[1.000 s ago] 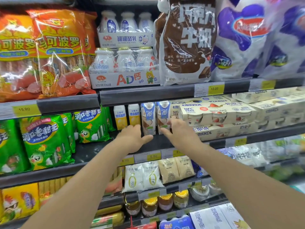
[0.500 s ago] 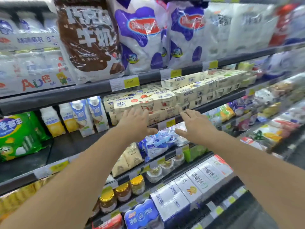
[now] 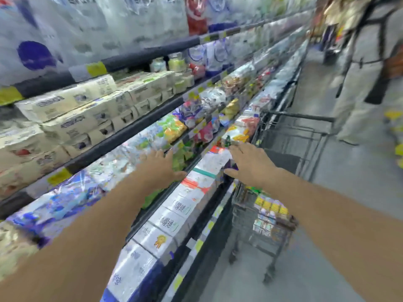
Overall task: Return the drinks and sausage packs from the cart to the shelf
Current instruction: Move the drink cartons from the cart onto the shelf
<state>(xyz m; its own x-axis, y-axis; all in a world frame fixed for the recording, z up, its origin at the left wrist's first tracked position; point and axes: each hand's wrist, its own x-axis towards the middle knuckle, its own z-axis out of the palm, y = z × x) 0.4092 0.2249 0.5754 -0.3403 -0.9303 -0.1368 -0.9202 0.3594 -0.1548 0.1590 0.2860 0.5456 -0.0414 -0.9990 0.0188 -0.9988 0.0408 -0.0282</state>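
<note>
The view is blurred by motion. My left hand [image 3: 162, 165] and my right hand [image 3: 250, 162] are stretched out in front of me, fingers spread, holding nothing. They hover over the lower shelves [image 3: 122, 136] of dairy boxes and snack bags. To the right and below my right forearm stands a dark wire shopping cart [image 3: 281, 136]. In its lower basket lie yellow and white drink cartons [image 3: 270, 209]. No sausage packs can be made out in the cart.
White milk cartons [image 3: 168, 223] line the bottom shelf edge beside the cart. Cream yogurt multipacks [image 3: 87, 114] fill the middle shelf. A person in light trousers [image 3: 357, 88] stands in the aisle at the far right. Grey floor runs past the cart.
My view has swung right, from the sausage and small drink cartons along the shelf to the cart in the aisle. Both hands moved right with it, still open.
</note>
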